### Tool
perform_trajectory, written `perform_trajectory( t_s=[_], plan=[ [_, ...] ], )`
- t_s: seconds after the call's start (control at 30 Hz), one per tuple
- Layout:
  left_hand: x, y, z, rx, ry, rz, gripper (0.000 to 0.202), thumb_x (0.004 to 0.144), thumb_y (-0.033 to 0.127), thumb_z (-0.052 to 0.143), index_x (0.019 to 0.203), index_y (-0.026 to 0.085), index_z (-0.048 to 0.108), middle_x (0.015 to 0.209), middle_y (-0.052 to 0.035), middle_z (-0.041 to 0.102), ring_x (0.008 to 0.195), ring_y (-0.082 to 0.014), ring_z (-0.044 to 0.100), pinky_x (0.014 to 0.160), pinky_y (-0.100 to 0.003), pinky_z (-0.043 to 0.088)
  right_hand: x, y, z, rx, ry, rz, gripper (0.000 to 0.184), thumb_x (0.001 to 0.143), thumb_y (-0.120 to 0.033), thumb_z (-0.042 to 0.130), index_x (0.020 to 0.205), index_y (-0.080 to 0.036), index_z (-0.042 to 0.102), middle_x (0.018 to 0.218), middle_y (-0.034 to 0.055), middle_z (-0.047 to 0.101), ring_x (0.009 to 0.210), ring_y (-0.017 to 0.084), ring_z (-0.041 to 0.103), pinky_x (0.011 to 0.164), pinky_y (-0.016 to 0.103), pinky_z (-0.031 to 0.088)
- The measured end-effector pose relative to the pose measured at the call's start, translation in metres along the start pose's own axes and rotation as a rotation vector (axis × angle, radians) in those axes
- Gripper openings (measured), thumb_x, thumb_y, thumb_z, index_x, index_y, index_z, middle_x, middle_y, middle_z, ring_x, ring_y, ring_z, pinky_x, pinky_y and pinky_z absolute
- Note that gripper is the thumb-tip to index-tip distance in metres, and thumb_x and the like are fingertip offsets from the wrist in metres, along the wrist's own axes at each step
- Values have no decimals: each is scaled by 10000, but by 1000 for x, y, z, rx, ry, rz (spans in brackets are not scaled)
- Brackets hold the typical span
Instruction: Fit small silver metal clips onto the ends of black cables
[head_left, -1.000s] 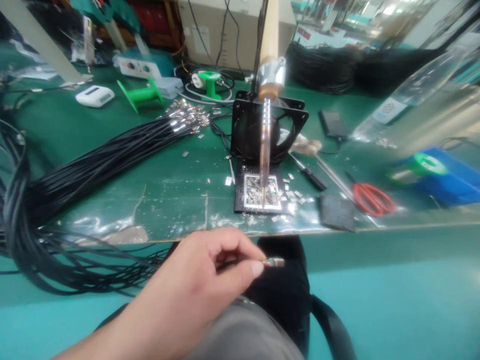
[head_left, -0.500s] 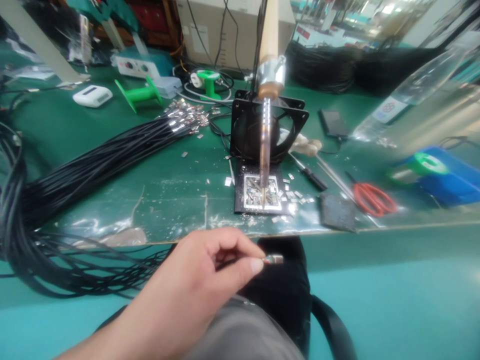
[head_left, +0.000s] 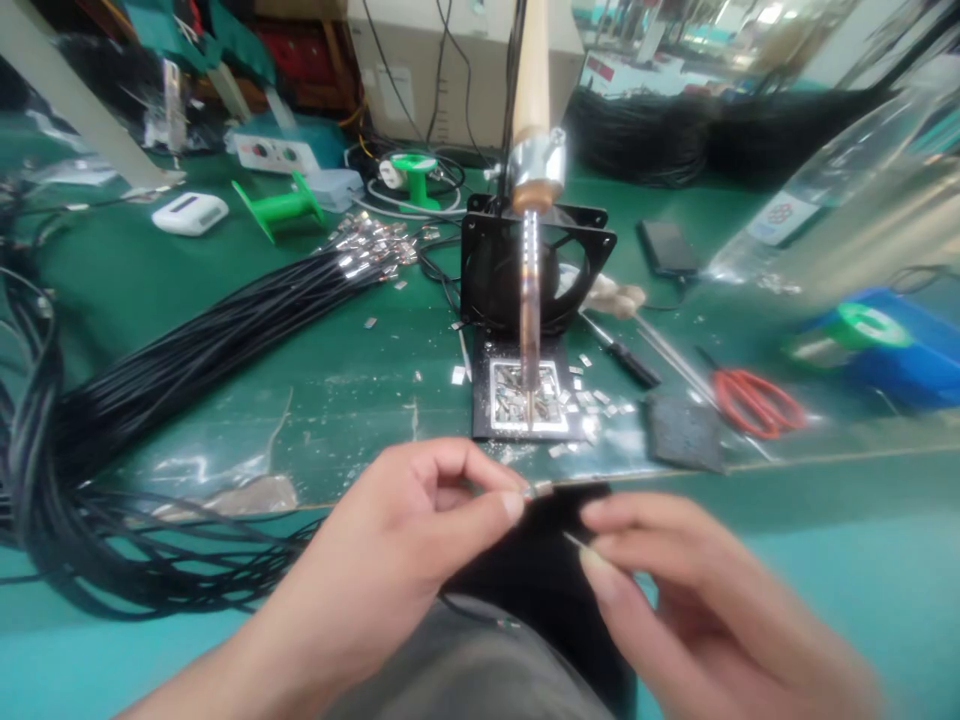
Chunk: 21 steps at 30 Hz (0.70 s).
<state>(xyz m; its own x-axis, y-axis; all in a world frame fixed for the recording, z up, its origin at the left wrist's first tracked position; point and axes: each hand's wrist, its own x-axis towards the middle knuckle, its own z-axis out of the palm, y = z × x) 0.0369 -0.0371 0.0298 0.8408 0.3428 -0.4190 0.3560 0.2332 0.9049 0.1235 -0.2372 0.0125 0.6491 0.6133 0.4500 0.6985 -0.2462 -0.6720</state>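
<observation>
My left hand (head_left: 409,535) pinches a small metal connector (head_left: 541,489) on a cable end between thumb and forefinger, in front of the bench edge. My right hand (head_left: 675,590) is to the right of it, thumb and fingertips closed on a thin, light-coloured sliver (head_left: 576,541), too blurred to name. The two hands are apart. Beyond them a soldering iron (head_left: 530,290) hangs upright, tip down over a white-rimmed tray (head_left: 493,395) of small metal pieces. Loose metal pieces (head_left: 589,398) lie just right of the tray.
A thick bundle of black cables (head_left: 202,340) with metal ends runs along the left. A black fan (head_left: 480,265) stands behind the iron. To the right are a dark grey block (head_left: 682,430), red-handled scissors (head_left: 757,402), a black-handled tool (head_left: 634,365) and a plastic bottle (head_left: 817,190).
My right hand has come into view from the lower right with the thin sliver in its fingertips. My left hand has moved slightly up and left, still pinching the connector.
</observation>
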Motion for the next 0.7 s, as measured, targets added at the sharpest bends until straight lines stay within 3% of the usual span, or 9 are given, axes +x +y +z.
perform_trajectory(
  t_s=[0.1,0.17,0.4,0.7],
  plan=[
    [5,4,1,-68,15,-72,153,845,309,793,798,166,762,725,22,670,506,-47,369,468,-207,256,13,3,11,-15,75,0,161,905,-97,701,864,-249,732,969,-4,824,826,137,802,800,191,659],
    [7,6,1,-86,17,-116,180,824,322,804,798,154,748,688,31,618,488,-40,323,448,-209,204,14,3,17,-29,96,-11,140,912,-107,700,876,-235,742,985,5,832,854,134,808,837,187,658],
    [16,10,0,-175,-5,-153,226,780,332,849,771,148,717,564,73,483,449,-34,290,429,-215,163,18,5,23,-49,50,-43,143,915,-92,717,942,-227,754,1069,-5,842,885,103,815,912,152,635],
    [20,14,-3,-278,-51,-166,260,775,318,907,757,136,723,566,65,504,436,-16,300,421,-185,193,26,7,27,-58,54,-65,146,914,-85,704,957,-213,756,1082,8,847,882,93,815,945,128,616]
  ],
)
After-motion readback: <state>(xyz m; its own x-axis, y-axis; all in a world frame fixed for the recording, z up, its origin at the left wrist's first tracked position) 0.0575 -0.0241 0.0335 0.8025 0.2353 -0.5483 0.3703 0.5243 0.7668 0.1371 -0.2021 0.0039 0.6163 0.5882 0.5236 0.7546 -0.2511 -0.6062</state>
